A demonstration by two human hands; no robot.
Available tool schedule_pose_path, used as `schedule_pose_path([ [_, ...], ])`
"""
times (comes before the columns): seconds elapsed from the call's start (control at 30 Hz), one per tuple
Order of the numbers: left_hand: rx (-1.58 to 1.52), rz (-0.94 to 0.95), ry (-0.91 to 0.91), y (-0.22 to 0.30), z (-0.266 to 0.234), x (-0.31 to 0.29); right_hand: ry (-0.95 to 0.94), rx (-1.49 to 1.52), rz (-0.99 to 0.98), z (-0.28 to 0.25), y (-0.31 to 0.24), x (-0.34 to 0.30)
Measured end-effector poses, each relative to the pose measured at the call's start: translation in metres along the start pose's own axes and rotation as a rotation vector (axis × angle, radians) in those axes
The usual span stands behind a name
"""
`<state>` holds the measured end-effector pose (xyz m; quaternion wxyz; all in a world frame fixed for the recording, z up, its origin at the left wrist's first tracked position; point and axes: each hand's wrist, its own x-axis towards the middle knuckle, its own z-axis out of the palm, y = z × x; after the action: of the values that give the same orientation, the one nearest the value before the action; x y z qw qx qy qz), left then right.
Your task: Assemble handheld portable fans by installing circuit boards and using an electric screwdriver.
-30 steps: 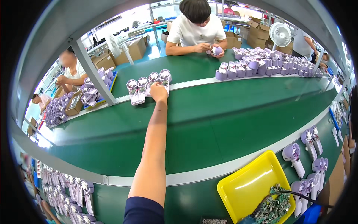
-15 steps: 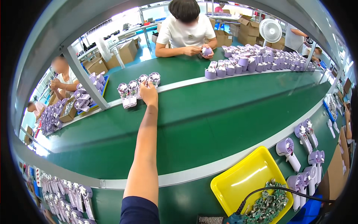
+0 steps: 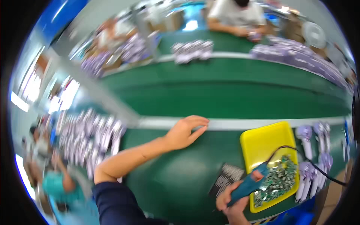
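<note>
My left hand [image 3: 187, 132] is over the near edge of the green belt, beside the pale metal rail [image 3: 225, 124]. Its fingers are stretched out, the thumb stands apart, and nothing is in it. My right hand [image 3: 228, 198] is wrapped round a blue-green electric screwdriver [image 3: 245, 187] at the lower right. The tool's cord rises and curves over a yellow tray [image 3: 267, 144] that holds many small green circuit boards [image 3: 279, 182]. Left of the tray, close to my right hand, lies a dark plate [image 3: 227, 175] bearing rows of tiny metallic pieces, probably screws. Motion blurs the picture.
Purple and white handheld fans [image 3: 306, 140] lie right of the tray. Many more fan parts [image 3: 88, 137] fill the left side. Across the belt sit a small fan group [image 3: 192, 50], a long pile [image 3: 296, 54] and a person in white [image 3: 236, 17]. A metal post [image 3: 101, 92] rises at left.
My left hand has let go of the far fan group and come back to the near rail. My right hand has come into view, gripping the screwdriver. The view has swung left and down.
</note>
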<state>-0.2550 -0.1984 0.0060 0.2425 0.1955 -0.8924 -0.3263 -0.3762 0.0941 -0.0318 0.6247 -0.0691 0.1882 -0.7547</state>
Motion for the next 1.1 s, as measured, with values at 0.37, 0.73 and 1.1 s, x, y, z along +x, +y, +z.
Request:
schedule_pose_path([
  [0.37, 0.926, -1.017, 0.489, 0.094, -0.114, -0.352, -0.272, -0.251, -0.117, 0.009, 0.012, 0.001],
  [0.73, 0.647, -1.197, 0.385, -0.005, -0.156, -0.376, -0.272, -0.333, -0.199, 0.01, 0.013, 0.0],
  [1.1, 0.577, -1.091, 0.413, 0.022, -0.127, -0.366, -0.284, -0.355, -0.156, 0.005, 0.023, 0.001],
])
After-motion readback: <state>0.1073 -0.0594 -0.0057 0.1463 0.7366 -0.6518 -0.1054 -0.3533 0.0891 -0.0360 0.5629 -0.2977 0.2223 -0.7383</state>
